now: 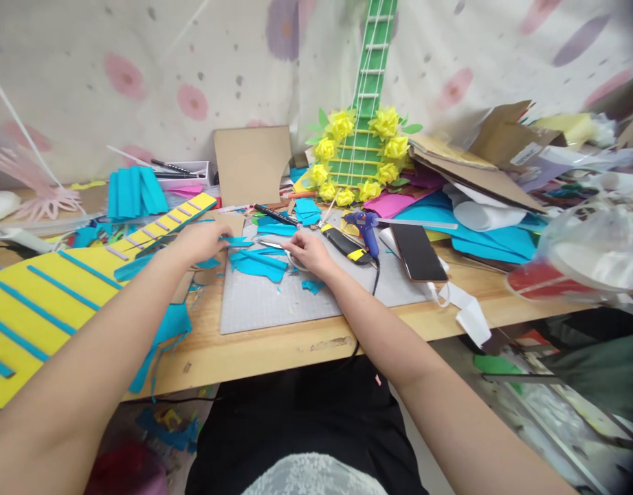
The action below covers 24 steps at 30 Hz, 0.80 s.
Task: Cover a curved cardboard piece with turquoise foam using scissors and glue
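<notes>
My left hand (205, 242) is closed on the end of a narrow blue paper strip (238, 242) above the left edge of the grey cutting mat (275, 311). In my right hand (308, 251) is a pair of scissors (271, 245), its blades pointing left toward the strip. Fingers hide most of the scissor handles. Under and between the hands lie cut blue paper pieces (259, 266). A black pen (275, 214) rests just beyond them. To the right of my right hand are a black and yellow utility knife (346, 245) and a blue glue gun (366, 230).
A yellow guitar-shaped piece with blue strips (42, 295) covers the left side. At the back stands a green guitar shape (365, 110) with yellow paper flowers. A phone (418, 253) lies right of the mat, near a plastic-covered red bucket (543, 275) and piled paper and cardboard (481, 182).
</notes>
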Tool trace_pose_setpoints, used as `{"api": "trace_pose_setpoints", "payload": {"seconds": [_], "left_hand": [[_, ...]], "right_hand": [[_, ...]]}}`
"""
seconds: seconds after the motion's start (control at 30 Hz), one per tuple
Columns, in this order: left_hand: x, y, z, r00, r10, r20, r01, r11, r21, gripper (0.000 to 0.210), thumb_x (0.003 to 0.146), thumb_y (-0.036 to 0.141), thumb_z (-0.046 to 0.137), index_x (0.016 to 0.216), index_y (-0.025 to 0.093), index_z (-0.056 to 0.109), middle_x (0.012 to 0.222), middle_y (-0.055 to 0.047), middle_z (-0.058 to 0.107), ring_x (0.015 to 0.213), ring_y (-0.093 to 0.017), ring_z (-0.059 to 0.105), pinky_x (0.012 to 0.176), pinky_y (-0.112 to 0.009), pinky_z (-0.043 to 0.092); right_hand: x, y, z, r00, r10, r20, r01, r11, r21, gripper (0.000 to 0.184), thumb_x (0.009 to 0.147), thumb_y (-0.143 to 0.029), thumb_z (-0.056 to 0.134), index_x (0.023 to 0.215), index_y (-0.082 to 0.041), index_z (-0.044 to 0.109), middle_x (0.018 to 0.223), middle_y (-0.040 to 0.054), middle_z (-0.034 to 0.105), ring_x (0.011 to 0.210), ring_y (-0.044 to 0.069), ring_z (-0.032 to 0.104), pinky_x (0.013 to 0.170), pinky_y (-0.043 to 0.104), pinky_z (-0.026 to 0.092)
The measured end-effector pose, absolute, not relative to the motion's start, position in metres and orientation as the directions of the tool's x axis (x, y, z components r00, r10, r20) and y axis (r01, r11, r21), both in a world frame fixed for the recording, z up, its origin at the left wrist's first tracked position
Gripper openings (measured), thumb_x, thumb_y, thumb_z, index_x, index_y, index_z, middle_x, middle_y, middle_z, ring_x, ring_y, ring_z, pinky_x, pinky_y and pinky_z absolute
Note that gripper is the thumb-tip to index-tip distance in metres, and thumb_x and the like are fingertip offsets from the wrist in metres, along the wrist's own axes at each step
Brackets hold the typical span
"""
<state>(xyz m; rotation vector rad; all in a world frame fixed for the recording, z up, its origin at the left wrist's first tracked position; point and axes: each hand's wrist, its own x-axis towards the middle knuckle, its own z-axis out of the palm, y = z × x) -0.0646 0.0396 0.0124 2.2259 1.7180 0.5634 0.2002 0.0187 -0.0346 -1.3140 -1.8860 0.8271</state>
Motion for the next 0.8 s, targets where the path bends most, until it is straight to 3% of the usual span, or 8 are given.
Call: {"api": "trace_pose_setpoints", "payload": {"seconds": [0.17, 0.27, 0.43, 0.73, 0.8], "left_hand": [[-0.061, 0.037, 0.014, 0.250, 0.958, 0.139, 0.944, -0.274, 0.185, 0.010, 0.069, 0.027, 0.062, 0.077, 0.023, 0.066, 0.077, -0.006, 0.065, 0.085, -0.028, 0.061, 0.077, -0.034, 0.043], [-0.048, 0.032, 0.018, 0.307, 0.950, 0.058, 0.951, -0.308, 0.014, 0.023, 0.077, 0.029, 0.050, 0.094, 0.023, 0.063, 0.091, -0.008, 0.065, 0.089, -0.028, 0.061, 0.078, -0.036, 0.043], [-0.033, 0.031, 0.023, 0.367, 0.927, -0.078, 0.911, -0.375, -0.169, 0.035, 0.078, 0.027, 0.045, 0.110, 0.018, 0.054, 0.100, -0.014, 0.063, 0.085, -0.030, 0.062, 0.071, -0.037, 0.044], [-0.029, 0.041, 0.016, 0.391, 0.910, -0.137, 0.890, -0.412, -0.196, 0.035, 0.068, 0.016, 0.052, 0.103, 0.016, 0.056, 0.090, -0.015, 0.065, 0.087, -0.033, 0.061, 0.070, -0.037, 0.044], [-0.030, 0.044, 0.014, 0.369, 0.926, -0.081, 0.920, -0.376, -0.108, 0.036, 0.065, 0.016, 0.054, 0.102, 0.017, 0.057, 0.090, -0.013, 0.065, 0.087, -0.031, 0.061, 0.072, -0.035, 0.044]], "right_hand": [[0.200, 0.019, -0.036, -0.253, 0.949, 0.187, 0.504, 0.295, -0.812, 0.029, 0.076, -0.046, 0.056, 0.070, -0.018, 0.053, 0.062, -0.0023, 0.056, 0.059, 0.011, 0.049, 0.056, 0.023, 0.032], [0.200, 0.019, -0.036, -0.256, 0.949, 0.183, 0.515, 0.294, -0.806, 0.027, 0.078, -0.044, 0.054, 0.071, -0.018, 0.054, 0.062, -0.0025, 0.057, 0.060, 0.011, 0.050, 0.057, 0.022, 0.033], [0.200, 0.018, -0.035, -0.254, 0.949, 0.187, 0.530, 0.299, -0.794, 0.025, 0.079, -0.042, 0.053, 0.073, -0.018, 0.056, 0.063, -0.0020, 0.058, 0.061, 0.011, 0.051, 0.058, 0.022, 0.034], [0.202, 0.019, -0.035, -0.272, 0.942, 0.197, 0.528, 0.318, -0.787, 0.027, 0.079, -0.044, 0.052, 0.073, -0.018, 0.057, 0.063, -0.0016, 0.057, 0.060, 0.011, 0.049, 0.057, 0.022, 0.033], [0.201, 0.017, -0.033, -0.263, 0.944, 0.198, 0.521, 0.312, -0.795, 0.027, 0.079, -0.043, 0.052, 0.071, -0.018, 0.057, 0.062, -0.0017, 0.057, 0.060, 0.011, 0.049, 0.057, 0.022, 0.032]]}}
